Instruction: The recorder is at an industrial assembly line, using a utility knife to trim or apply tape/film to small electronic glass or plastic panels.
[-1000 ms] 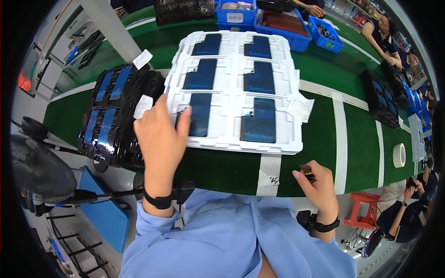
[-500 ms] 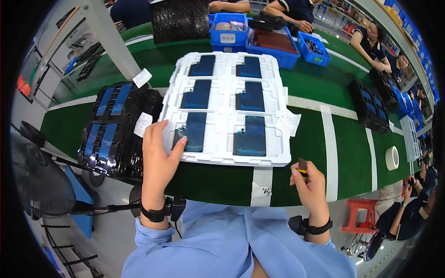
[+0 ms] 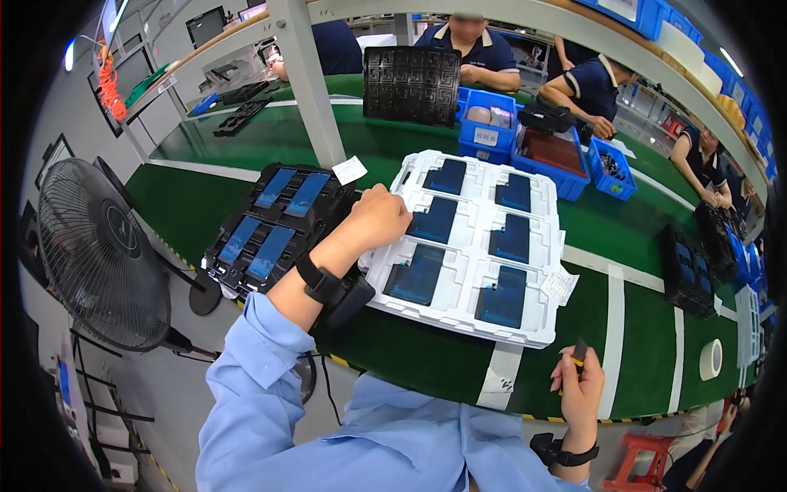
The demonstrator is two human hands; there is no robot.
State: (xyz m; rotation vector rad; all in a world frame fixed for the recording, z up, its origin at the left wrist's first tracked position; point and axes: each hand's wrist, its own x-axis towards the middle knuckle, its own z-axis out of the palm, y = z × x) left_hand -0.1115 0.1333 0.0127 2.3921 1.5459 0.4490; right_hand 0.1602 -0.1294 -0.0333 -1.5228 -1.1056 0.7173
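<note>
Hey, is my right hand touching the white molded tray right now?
Apart. The head view shows green work surface plainly between your right hand and the tray's near right corner.

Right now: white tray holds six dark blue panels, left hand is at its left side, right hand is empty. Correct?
Not quite: the right hand isn't empty. The head view shows it holding a small tool with a dark flat end and some yellow. The white tray does hold six dark blue panels, and the left hand is at its left side.
</note>
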